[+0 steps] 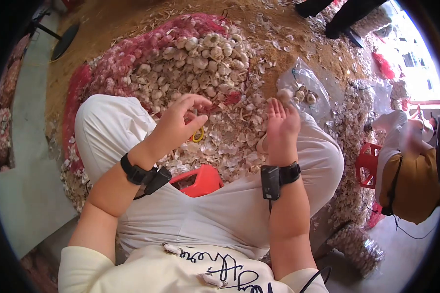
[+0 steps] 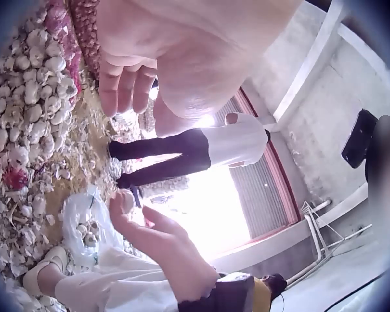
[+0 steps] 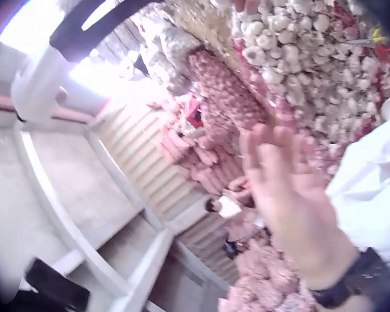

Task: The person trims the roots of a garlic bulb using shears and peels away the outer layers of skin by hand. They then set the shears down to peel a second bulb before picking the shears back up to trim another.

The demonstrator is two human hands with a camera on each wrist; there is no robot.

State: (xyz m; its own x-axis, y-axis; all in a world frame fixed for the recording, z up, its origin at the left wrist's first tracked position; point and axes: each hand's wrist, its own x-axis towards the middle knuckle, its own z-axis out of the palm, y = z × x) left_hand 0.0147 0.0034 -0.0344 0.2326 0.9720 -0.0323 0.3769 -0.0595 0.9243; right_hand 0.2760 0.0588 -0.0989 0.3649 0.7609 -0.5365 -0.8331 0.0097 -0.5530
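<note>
My left hand point(image 1: 176, 119) hovers over the heap's near side, fingers loosely bent and thumb apart, holding nothing. Below it shows the yellow handle loop point(image 1: 198, 135) of a tool; a yellow and a red handle point(image 3: 385, 55) appear in the right wrist view. Palm up with its fingers extended, my right hand point(image 1: 283, 124) is over the right knee. A garlic bulb point(image 1: 284, 94) is right at its fingertips, seen also as a pale bulb point(image 2: 125, 200) in the left wrist view. Just beyond is a clear plastic bag point(image 1: 317, 88) with several bulbs inside.
A large heap of garlic bulbs point(image 1: 205, 61) lies on red netting point(image 1: 107, 73) ahead. Loose peels point(image 1: 239, 151) cover the ground between the knees, around a red stool point(image 1: 203, 180). Another person point(image 1: 408, 180) sits at the right; someone in dark trousers point(image 2: 175, 153) stands beyond.
</note>
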